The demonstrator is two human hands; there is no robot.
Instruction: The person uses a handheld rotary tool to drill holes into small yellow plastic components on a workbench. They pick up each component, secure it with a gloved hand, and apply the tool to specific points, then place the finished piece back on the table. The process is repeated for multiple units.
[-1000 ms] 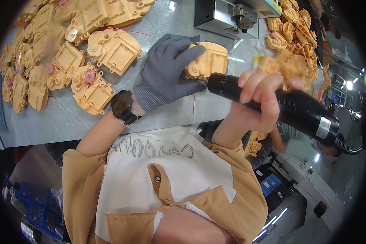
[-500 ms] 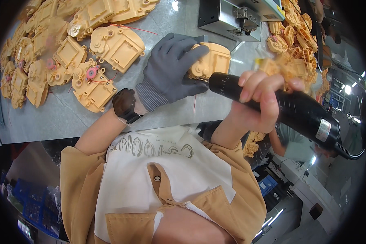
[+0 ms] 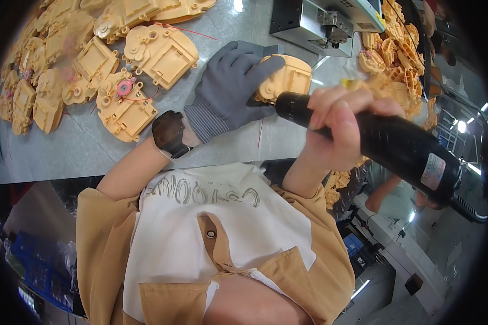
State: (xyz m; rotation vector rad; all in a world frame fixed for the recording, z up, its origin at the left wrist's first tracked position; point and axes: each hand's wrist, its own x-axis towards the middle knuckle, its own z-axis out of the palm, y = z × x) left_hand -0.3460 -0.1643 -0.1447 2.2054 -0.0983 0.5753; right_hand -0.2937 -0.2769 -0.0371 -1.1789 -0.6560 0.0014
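Note:
Gloved in grey, my left hand (image 3: 230, 84) grips a yellow-orange plastic housing (image 3: 293, 75) on the metal table, with thumb and fingers around its left side. My bare right hand (image 3: 339, 122) is wrapped round a black corded electric screwdriver (image 3: 401, 149). The screwdriver's nose points left at the housing's near edge, close to my left fingertips. Its bit and the exact point of contact are hidden. Left of my gloved hand lies a similar housing (image 3: 161, 57) with a square recess. Another housing (image 3: 126, 111) there carries a pink round part (image 3: 126, 88) and a red wire.
Many more housings (image 3: 54, 43) crowd the table's left side. A metal device (image 3: 312, 27) with a clamp-like front stands at the back. Beyond it on the right is a heap of orange plastic parts (image 3: 398, 54). The table's near edge (image 3: 92, 176) runs before my body.
The screwdriver's nose has shifted slightly up and left, and its rear end has dropped a little. My left hand keeps its hold on the housing. The whole view has shifted slightly.

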